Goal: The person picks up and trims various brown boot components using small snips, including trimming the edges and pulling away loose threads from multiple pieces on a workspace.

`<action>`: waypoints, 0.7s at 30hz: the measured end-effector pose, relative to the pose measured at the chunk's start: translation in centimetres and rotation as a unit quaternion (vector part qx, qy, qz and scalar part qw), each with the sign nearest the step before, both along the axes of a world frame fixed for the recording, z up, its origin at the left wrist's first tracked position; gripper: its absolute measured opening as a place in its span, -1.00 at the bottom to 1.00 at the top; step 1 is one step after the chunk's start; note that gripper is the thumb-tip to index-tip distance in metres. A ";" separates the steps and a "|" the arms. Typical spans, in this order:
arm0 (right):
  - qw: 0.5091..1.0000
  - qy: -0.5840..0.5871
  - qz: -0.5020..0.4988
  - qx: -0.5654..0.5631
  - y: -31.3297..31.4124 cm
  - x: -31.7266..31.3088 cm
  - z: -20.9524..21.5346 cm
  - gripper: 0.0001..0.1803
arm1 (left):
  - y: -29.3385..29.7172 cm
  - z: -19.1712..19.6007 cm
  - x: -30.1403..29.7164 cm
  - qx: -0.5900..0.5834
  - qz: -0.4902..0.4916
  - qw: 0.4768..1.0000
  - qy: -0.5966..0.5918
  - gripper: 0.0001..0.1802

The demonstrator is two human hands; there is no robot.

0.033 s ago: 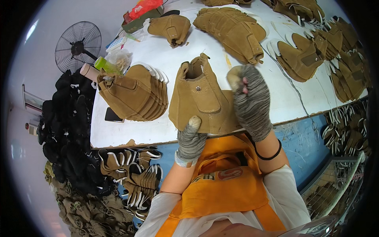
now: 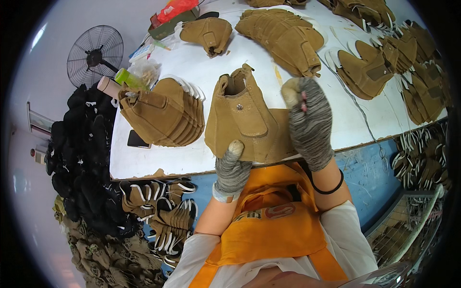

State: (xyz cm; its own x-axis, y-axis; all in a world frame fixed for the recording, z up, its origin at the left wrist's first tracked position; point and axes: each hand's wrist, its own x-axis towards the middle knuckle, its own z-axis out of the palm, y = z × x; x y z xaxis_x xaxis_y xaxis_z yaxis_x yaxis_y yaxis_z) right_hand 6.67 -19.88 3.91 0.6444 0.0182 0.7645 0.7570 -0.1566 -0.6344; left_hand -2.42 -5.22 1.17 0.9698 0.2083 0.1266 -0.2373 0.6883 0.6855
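Head view | left hand (image 2: 232,169) and right hand (image 2: 309,122) both grip one boot upper (image 2: 245,117) above the desk (image 2: 211,72) | stack (image 2: 163,113) left of upper looks handled, more uppers (image 2: 285,31) beyond it wait

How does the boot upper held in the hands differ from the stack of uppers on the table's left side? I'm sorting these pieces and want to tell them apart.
The held boot upper is a single piece; the stack of uppers is many pieces nested together. The held one stands upright, opening up, gripped by the left hand and right hand; the stack lies on its side on the white table, untouched. Both are tan suede with a strap flap.
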 end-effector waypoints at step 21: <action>0.964 0.231 0.122 -0.053 -1.1 -0.3 0.3 -0.64 | -0.4 0.0 0.9 0.063 0.105 0.992 0.003 -0.24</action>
